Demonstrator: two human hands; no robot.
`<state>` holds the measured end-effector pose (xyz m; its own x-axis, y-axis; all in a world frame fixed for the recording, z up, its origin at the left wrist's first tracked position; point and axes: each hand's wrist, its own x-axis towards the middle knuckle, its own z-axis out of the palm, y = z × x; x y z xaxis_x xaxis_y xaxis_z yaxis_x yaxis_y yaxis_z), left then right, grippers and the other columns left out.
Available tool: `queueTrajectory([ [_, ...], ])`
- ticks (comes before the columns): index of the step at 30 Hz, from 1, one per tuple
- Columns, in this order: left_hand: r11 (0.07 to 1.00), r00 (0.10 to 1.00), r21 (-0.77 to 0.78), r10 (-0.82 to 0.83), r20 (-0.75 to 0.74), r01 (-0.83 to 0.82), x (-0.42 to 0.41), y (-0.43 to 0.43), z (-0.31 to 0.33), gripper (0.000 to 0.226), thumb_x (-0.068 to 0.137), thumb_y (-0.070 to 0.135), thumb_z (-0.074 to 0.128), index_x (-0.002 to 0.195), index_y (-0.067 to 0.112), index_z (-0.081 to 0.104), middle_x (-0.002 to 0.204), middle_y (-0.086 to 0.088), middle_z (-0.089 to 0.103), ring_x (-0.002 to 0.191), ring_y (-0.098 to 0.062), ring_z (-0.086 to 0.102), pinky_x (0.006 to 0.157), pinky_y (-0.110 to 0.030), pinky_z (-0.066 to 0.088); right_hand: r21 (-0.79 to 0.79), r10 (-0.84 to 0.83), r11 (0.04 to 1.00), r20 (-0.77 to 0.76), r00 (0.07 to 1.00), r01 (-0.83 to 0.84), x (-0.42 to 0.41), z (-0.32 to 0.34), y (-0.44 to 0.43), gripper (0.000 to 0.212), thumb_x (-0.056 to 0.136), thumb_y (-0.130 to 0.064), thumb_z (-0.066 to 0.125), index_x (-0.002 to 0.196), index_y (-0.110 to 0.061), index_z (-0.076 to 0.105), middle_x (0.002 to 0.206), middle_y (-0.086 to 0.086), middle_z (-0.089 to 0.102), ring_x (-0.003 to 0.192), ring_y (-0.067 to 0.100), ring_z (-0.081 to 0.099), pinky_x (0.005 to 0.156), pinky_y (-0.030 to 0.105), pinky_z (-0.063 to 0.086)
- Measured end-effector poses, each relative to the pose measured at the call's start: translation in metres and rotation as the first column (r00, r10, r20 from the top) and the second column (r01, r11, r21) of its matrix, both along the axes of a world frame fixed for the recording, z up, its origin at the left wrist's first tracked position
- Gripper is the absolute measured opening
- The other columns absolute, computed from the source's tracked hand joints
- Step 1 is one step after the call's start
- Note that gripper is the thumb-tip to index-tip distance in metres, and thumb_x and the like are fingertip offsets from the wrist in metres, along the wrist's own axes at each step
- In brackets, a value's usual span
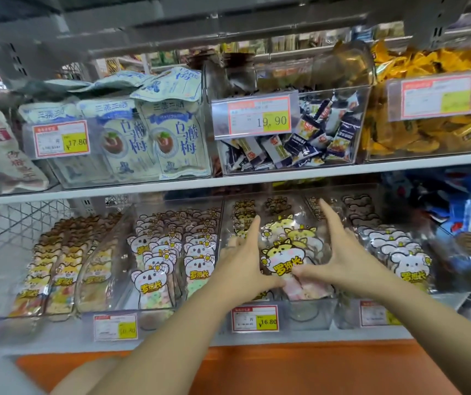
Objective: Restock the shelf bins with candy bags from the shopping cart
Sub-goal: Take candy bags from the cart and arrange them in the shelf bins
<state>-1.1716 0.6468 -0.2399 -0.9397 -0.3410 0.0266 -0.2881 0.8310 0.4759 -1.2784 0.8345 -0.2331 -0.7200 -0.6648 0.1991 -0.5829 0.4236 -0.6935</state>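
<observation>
Left hand (244,260): my fingers were straight and apart, flat against the left side of the candy bags (285,252), clasping nothing
Right hand (342,252): my fingers were straight too, along the right side, thumb touching the front bag
Candy bags: yellow cat bags stood in a row between my hands, inside the clear bin (308,309) on the lower shelf
Next bin left: koala bags (154,269) in rows
Price tag (255,317): below my left wrist

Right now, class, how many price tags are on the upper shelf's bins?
3: the left tag on the white-bag bin, the middle tag on the dark-sweets bin, the right tag on the yellow-packet bin. Others may lie beyond the frame's edges.
</observation>
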Motion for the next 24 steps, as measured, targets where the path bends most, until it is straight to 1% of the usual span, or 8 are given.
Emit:
queueTrajectory([
  [2,1.000,0.999,0.018,-0.021,-0.026,0.022,-0.001,-0.002,0.000,0.125,0.067,0.059,0.082,0.152,0.047,-0.008,0.136,0.002,0.047,0.132,-0.028,0.036,0.110,-0.046,0.038,0.077,0.033,0.997,-0.093,0.995,-0.026,-0.013,-0.003,-0.002,0.101,0.056,-0.082,0.071,0.141,-0.043,0.031,0.128,-0.022,0.047,0.122,0.006,0.046,0.119,0.054,0.023],
  [4,0.999,0.998,0.008,-0.042,-0.042,0.042,-0.003,-0.002,0.003,0.118,0.068,0.055,0.084,0.153,0.041,0.003,0.126,0.007,0.052,0.131,-0.025,0.034,0.110,-0.046,0.036,0.210,0.045,0.978,-0.184,0.982,-0.005,-0.022,-0.004,-0.007,0.093,0.052,-0.090,0.059,0.126,-0.037,0.044,0.123,-0.021,0.048,0.119,0.008,0.050,0.121,0.053,0.013],
  [9,0.984,0.992,-0.123,-0.129,-0.006,0.127,-0.001,0.010,0.014,0.091,0.074,0.048,0.082,0.143,0.037,0.024,0.144,0.001,0.037,0.137,-0.021,0.024,0.116,-0.046,0.025,0.165,0.164,0.978,-0.218,0.962,-0.130,-0.026,-0.011,-0.009,0.125,0.063,-0.086,0.060,0.159,-0.032,0.000,0.157,-0.023,0.009,0.145,0.000,0.011,0.124,0.040,0.005],
  [11,0.977,0.984,-0.117,-0.172,0.044,0.176,0.004,0.016,0.013,0.088,0.080,0.046,0.079,0.146,0.034,0.021,0.150,0.000,0.027,0.141,-0.018,0.014,0.122,-0.052,0.011,0.157,0.211,0.972,-0.230,0.950,-0.178,-0.027,-0.013,-0.010,0.104,0.074,-0.084,0.051,0.158,-0.036,0.013,0.160,-0.021,0.014,0.148,0.007,0.018,0.122,0.038,0.019],
  [14,0.966,0.972,-0.140,-0.201,0.122,0.217,0.007,0.012,0.006,0.099,0.084,0.053,0.072,0.152,0.037,0.003,0.161,-0.004,0.020,0.150,-0.017,0.000,0.120,-0.058,-0.010,0.185,0.262,0.954,-0.143,0.954,-0.234,-0.034,-0.006,-0.006,0.054,0.094,-0.056,0.049,0.144,-0.037,0.045,0.132,-0.017,0.043,0.120,0.008,0.047,0.106,0.038,0.039],
  [18,0.903,0.968,-0.351,-0.223,0.111,0.248,0.010,0.003,0.003,0.099,0.089,0.055,0.064,0.155,0.040,-0.008,0.159,0.002,0.012,0.150,-0.020,0.005,0.119,-0.063,-0.008,0.345,0.287,0.918,-0.243,0.927,-0.194,-0.043,0.007,0.001,0.039,0.099,-0.032,0.057,0.137,-0.043,0.052,0.116,-0.018,0.051,0.101,0.000,0.052,0.099,0.033,0.042],
  [20,0.857,0.970,-0.471,-0.241,-0.008,0.209,0.016,0.002,-0.005,0.083,0.089,0.055,0.063,0.151,0.032,0.014,0.149,0.000,0.018,0.143,-0.025,0.021,0.120,-0.059,0.000,0.384,0.295,0.904,-0.240,0.925,-0.188,-0.043,0.012,-0.002,0.040,0.095,-0.044,0.062,0.134,-0.041,0.055,0.116,-0.016,0.058,0.097,0.000,0.056,0.090,0.029,0.047],
  [24,0.762,0.924,-0.640,-0.311,-0.224,0.101,0.024,-0.002,-0.029,0.040,0.079,0.053,0.074,0.104,0.024,0.059,0.113,0.004,0.047,0.107,-0.023,0.051,0.105,-0.048,0.030,0.464,0.329,0.867,-0.258,0.908,-0.182,-0.041,0.020,-0.014,0.028,0.096,-0.044,0.061,0.122,-0.034,0.067,0.098,-0.015,0.071,0.088,0.003,0.063,0.080,0.026,0.047],
])
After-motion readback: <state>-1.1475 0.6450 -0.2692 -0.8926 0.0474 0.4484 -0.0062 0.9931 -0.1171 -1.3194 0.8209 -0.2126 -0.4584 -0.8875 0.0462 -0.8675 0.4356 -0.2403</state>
